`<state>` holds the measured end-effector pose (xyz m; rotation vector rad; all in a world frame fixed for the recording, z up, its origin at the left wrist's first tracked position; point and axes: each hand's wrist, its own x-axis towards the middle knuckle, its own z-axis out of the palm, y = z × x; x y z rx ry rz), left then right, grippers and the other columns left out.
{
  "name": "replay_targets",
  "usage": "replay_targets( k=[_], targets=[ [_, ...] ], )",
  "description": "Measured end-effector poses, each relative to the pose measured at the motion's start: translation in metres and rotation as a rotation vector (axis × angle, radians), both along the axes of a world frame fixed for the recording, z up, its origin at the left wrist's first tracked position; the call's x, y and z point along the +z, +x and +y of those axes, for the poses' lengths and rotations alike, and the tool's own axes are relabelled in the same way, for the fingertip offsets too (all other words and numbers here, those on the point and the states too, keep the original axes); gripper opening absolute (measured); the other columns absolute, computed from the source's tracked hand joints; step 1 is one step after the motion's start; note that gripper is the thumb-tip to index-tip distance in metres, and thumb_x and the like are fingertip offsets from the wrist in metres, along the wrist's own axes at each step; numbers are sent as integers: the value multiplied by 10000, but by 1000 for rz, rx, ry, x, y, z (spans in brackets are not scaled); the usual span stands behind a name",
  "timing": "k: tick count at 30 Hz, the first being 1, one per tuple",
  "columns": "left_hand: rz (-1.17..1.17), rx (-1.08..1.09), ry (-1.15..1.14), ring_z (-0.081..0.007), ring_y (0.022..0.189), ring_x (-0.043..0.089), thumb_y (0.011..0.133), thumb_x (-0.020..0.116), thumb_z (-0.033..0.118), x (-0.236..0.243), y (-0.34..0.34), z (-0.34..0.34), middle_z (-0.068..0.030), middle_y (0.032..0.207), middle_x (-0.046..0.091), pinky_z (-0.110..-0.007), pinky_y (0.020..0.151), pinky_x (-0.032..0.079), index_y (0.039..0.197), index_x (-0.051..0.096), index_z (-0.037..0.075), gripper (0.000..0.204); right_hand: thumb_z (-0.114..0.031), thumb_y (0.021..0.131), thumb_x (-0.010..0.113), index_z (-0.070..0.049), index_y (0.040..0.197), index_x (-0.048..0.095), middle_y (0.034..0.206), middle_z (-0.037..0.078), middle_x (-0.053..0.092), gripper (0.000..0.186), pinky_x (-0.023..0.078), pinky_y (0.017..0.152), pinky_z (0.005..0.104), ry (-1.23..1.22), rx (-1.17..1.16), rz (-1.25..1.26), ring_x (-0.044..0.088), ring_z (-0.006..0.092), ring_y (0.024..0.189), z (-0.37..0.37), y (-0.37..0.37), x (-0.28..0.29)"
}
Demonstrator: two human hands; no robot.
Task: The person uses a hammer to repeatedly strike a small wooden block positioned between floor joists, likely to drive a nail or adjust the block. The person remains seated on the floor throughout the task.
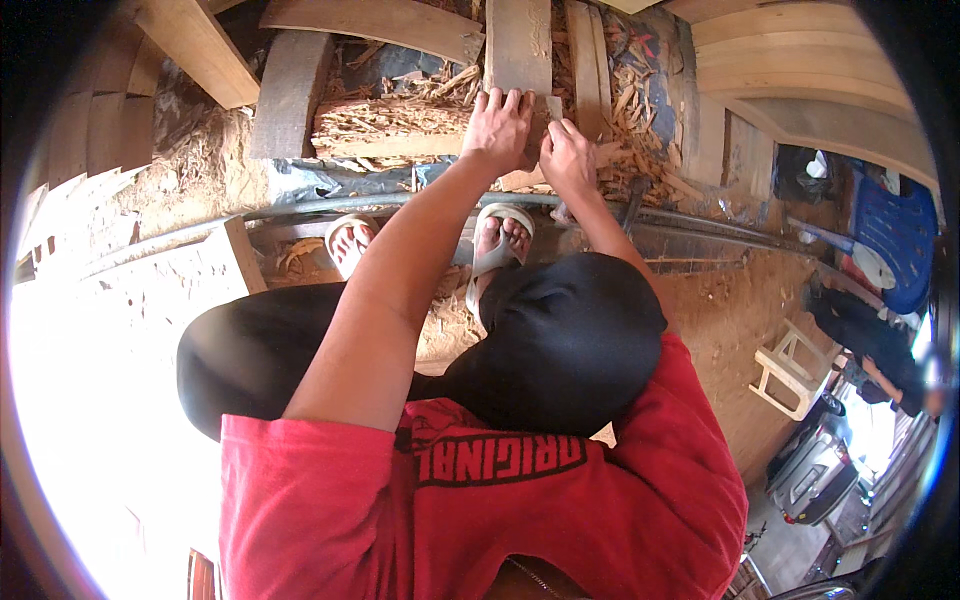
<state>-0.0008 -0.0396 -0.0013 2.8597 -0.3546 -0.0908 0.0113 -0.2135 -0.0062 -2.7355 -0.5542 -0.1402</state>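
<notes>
My left hand (492, 135) lies with fingers spread at the lower end of an upright plank (518, 45), beside a splintered, crumbling wooden board (385, 130). Just to its right, my right hand (568, 160) has its fingers closed around a small pale piece (553, 108), too small to identify clearly. A dark narrow object (633, 200), perhaps a tool, is below and right of that hand. Wood chips (628, 85) are scattered between the planks.
A long pipe (720, 228) runs across near my sandalled feet. More planks (790, 60) are stacked around. At right are a blue plastic chair (895, 240), a cream stool (790, 370), another person in dark clothes (865, 340) and a silver car (810, 470).
</notes>
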Motion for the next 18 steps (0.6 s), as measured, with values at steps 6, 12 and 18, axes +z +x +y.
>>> replay_targets(
  k=[6,12,18],
  targets=[
    [5,-27,-105,-407,1558,375,700,926,661,0,-3,10,-177,1618,468,-573,1317,288,1710,344,54,1314,-303,1112,627,-70,1160,776,845,149,732,280,566,720,450,518,-410,271,744,314,770,-62,-31,17],
    [-331,-59,-388,-425,1526,419,958,800,431,-1,-31,12,-191,1559,495,-567,1283,366,1589,509,91,774,-292,1087,689,-53,1367,700,1230,215,745,368,538,972,523,135,-587,-42,705,406,1137,-169,-131,-15],
    [-168,-362,-287,-345,1162,641,947,717,205,-8,-92,-43,-141,1260,643,-500,1000,576,1472,623,107,542,-242,962,832,-18,1525,539,1452,271,623,672,513,1057,561,128,-767,245,622,480,1281,-212,-167,-62]
  ],
)
